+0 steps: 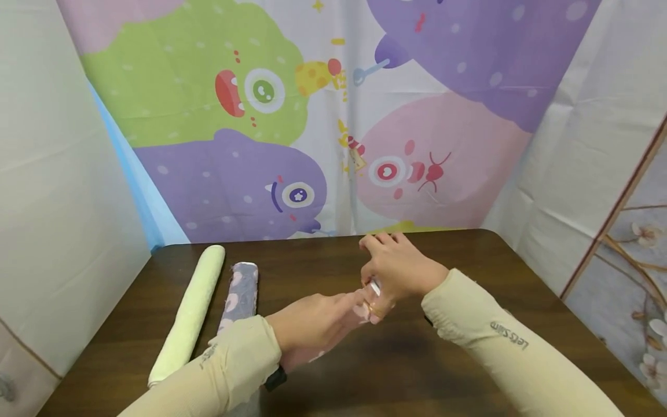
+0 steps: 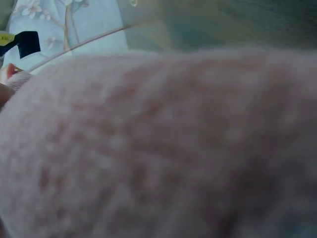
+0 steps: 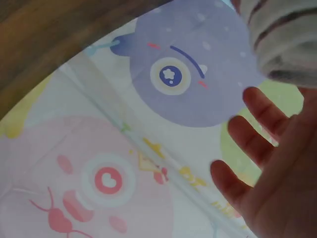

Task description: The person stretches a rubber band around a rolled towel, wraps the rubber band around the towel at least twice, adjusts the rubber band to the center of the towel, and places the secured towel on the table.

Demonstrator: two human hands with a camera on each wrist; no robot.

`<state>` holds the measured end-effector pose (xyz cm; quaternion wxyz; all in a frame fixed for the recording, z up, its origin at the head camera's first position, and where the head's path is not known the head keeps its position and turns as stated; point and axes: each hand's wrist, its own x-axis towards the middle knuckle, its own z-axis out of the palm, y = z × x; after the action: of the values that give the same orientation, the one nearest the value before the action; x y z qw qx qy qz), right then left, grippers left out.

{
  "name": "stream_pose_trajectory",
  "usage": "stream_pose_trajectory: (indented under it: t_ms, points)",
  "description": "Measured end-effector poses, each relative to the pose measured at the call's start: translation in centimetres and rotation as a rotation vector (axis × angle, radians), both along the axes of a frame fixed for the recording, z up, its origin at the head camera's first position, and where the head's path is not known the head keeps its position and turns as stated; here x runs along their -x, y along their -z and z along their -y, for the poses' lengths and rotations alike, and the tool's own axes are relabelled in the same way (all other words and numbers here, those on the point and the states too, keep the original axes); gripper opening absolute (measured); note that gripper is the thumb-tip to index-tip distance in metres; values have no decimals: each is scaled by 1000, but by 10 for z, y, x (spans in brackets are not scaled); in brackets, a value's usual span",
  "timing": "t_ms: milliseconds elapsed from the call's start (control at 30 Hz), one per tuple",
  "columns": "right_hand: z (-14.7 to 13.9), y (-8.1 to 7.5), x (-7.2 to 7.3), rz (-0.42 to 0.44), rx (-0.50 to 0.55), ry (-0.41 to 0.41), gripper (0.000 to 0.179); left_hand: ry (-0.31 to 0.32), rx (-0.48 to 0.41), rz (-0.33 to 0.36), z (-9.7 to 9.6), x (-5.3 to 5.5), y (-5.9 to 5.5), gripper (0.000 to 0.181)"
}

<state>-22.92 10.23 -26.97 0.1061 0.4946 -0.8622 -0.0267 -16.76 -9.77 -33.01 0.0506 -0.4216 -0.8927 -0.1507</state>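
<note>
In the head view my left hand [image 1: 318, 321] grips a pink rolled towel [image 1: 302, 359] held up above the table, and the hand covers much of the roll. Pink fuzzy cloth [image 2: 163, 144] fills most of the left wrist view, close and blurred. My right hand [image 1: 398, 269] is at the roll's far end, its thumb and forefinger pinching a thin yellowish band [image 1: 372, 311] there, its other fingers lifted away. The right wrist view has those raised fingers of the right hand [image 3: 277, 158] below the roll's striped end [image 3: 287, 44].
On the table's left lie a pale green rolled towel [image 1: 190, 313] and a grey-and-pink patterned rolled towel [image 1: 241, 295], side by side. The dark wooden table [image 1: 443, 370] stands against a cartoon-print curtain [image 1: 333, 191], with pale hangings on both sides.
</note>
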Motion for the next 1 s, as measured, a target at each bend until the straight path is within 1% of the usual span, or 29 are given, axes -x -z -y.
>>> stream_pose_trajectory:
  t_ms: [67, 133, 200, 233, 300, 400, 467, 567, 600, 700, 767, 833, 867, 933, 1000]
  points:
    - [0, -3, 0, 51, -34, 9, 47, -1, -14, -4, 0, -1, 1, 37]
    - [-1, -5, 0, 83, -53, 14, 49, 31, -29, -61, 0, 0, 2, 38]
    - [-2, -4, 0, 94, -60, 8, 51, 73, -45, -109, 0, 0, 2, 39]
    - [-2, -3, 1, 102, -59, 7, 52, 94, -53, -119, 0, 1, 2, 39]
    - [-1, -1, 0, 104, -50, -5, 53, 111, -61, -107, 0, 1, 2, 37]
    - [-1, 2, 1, 107, -47, 3, 55, 114, -59, -96, 0, 1, 1, 37]
    - [-1, 2, 2, 112, -51, 36, 56, 112, -68, -138, -1, 2, 1, 36]
    - [-4, 2, 7, 128, -54, 121, 56, 113, -112, -201, -1, 5, 2, 35]
    - [-6, 1, 9, 140, -52, 155, 57, 109, -135, -211, -1, 6, 2, 31]
    - [-13, -3, 15, 180, -41, 243, 62, 76, -215, -210, 1, 9, 2, 23]
    - [-18, -5, 19, 203, -29, 275, 64, 47, -282, -195, 2, 9, 2, 20]
    - [-23, -4, 21, 211, 2, 274, 65, 18, -349, -183, 3, 9, 4, 22]
    - [-25, -2, 23, 215, 39, 258, 63, 6, -382, -178, 3, 9, 5, 23]
    - [-29, 6, 25, 237, 165, 201, 51, -18, -457, -167, 1, 7, 6, 27]
    - [-33, 18, 27, 238, 317, 143, 35, -58, -546, -168, 0, 6, 9, 32]
